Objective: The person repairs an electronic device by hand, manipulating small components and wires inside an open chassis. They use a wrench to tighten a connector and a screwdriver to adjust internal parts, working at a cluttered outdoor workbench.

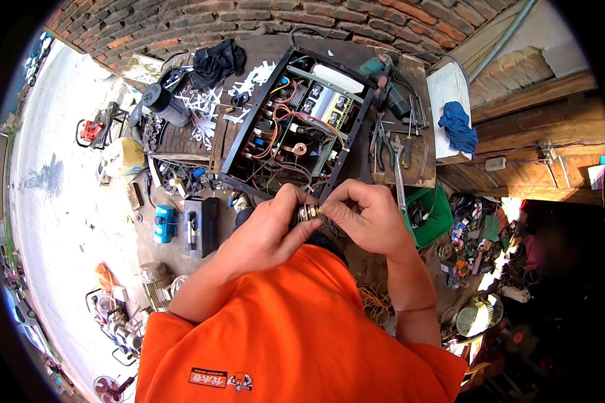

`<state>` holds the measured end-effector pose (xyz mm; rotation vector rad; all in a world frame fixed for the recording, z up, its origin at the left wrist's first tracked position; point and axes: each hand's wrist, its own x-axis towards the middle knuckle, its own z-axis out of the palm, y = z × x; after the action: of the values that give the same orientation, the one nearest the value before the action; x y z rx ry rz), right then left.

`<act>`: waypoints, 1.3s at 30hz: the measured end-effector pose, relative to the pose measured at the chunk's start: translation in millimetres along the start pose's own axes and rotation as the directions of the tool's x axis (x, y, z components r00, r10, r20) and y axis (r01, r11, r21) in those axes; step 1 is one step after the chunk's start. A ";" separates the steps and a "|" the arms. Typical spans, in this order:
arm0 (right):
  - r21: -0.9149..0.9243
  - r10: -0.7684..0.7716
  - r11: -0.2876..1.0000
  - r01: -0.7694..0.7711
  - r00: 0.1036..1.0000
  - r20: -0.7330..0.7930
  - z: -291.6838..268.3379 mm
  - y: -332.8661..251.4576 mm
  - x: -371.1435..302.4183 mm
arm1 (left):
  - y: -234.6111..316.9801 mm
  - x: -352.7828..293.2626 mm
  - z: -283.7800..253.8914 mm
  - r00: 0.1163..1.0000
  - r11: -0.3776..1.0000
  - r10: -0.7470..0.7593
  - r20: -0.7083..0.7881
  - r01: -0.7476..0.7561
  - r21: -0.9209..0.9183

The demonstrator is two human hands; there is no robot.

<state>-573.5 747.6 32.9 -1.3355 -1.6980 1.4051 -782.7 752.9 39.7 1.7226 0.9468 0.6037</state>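
Observation:
Close to my chest, my left hand (273, 225) is closed around a small threaded metal fitting (308, 212) with brass-coloured nut-like parts. My right hand (364, 216) pinches the fitting's right end between thumb and fingers. Just beyond both hands, an opened electrical machine (232, 151) in a black metal frame lies slanted on the workbench. Inside it show circuit boards, a red wire (314, 119), orange and yellow wires, and a copper-coloured ring (300, 148). My fingers cover part of the fitting.
Pliers (384, 149), a screwdriver (407, 153) and a green power drill (396, 101) lie right of the machine. White plastic scraps (205, 111) and a dark bottle (165, 104) are at its left. A green bin (431, 218) stands below the bench's right end, near a brick wall (262, 20).

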 end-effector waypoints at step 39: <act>0.115 -0.338 0.925 0.362 0.922 -0.187 24.4 16.7 -2.9 | -12.7 -11.6 7.4 0.999 0.992 -0.033 -0.031 0.029 -0.121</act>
<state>-588.2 734.8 10.4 -0.9759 -1.5940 1.1546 -787.4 741.3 25.8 1.5926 0.9395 0.6568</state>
